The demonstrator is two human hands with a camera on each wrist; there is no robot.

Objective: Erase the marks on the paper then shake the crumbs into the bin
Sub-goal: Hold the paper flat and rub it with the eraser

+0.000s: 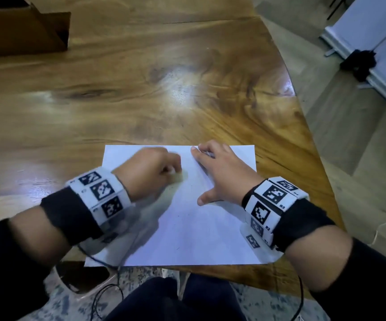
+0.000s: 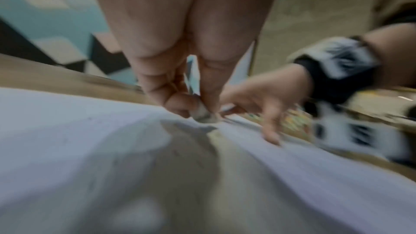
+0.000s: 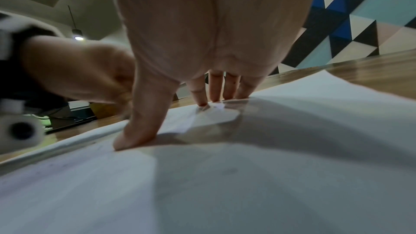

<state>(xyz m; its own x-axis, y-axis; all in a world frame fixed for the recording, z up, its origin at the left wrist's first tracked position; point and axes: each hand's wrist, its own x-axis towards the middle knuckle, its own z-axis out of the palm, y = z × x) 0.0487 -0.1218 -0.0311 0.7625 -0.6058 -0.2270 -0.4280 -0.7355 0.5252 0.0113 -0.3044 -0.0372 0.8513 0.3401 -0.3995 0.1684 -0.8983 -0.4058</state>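
Paper [image 1: 201,225] is laid flat on the wooden table [image 1: 141,93], at the near edge. It is pinned by the right hand [image 1: 219,174], fingers straight and spread, thumb and fingertips pressed down on the sheet's far right part. An eraser [image 2: 203,116] is pinched at the tips of the left hand [image 1: 150,170] and pressed to the sheet just left of the right hand. Left-hand views are motion-blurred, so the rubbing step is judged to be in hand.

Faint marks and specks are seen lower on the sheet; exact extent cannot be told. Short strokes directed away from the pinning hand are advised, so the sheet is kept taut rather than buckled. Pressure is best kept moderate to avoid creasing. Pinning hand should be shifted close to each area worked. Crumbs should be kept on the sheet for tipping. A bin cannot be identified with certainty; only a cardboard box [image 1: 23,31] is seen at the table's far left.
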